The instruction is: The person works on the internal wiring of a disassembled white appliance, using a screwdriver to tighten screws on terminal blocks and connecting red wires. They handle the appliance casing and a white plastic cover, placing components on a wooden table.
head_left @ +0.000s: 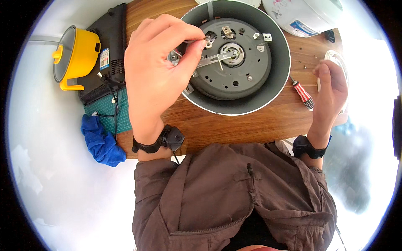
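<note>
Left hand (161, 62) is pinching tiny part (206, 38) | right hand (333, 88) is hovering half-curled, contents unclear | done: cooker base (279, 62) lying open, screws (305, 67) lying loose | unfinished: metal lever (211, 60) sitting exposed

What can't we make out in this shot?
Head view only:
- Whatever the left hand pinches: mostly covered by its fingertips.
- Left wall of the round grey housing: partly behind that hand.
- Whether the right hand holds anything: its curled fingers hide that.
- Loose bits near the right hand: too small to identify.
- White appliance: top cut off by the upper edge.
</note>
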Motion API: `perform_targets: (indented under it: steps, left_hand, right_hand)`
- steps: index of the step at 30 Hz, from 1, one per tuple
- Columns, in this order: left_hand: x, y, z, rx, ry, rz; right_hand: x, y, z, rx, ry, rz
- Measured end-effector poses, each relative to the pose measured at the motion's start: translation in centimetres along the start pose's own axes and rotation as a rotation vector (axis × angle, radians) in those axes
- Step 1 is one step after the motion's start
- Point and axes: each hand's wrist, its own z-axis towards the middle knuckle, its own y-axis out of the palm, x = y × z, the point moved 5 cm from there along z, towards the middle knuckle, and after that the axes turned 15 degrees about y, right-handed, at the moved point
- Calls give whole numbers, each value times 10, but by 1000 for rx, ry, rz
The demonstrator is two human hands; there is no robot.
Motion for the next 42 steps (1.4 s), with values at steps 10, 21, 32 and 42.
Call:
perform_targets:
  steps: [10,21,32,42]
  left_hand:
    - [1,-6,-2,-88,-8,111]
    - [-2,-6,-7,-159,-23,104]
    - [-3,-1,-12,-119,-51,100]
    - [-2,-4,-18,-44,-75,117]
  right_hand:
    - [37,-41,-21,116,-91,-604]
    - [68,-48,-36,-42,-70,-899]
    - [97,-64,-45,-88,32,-970]
    - [75,-105,-37,77,136,-527]
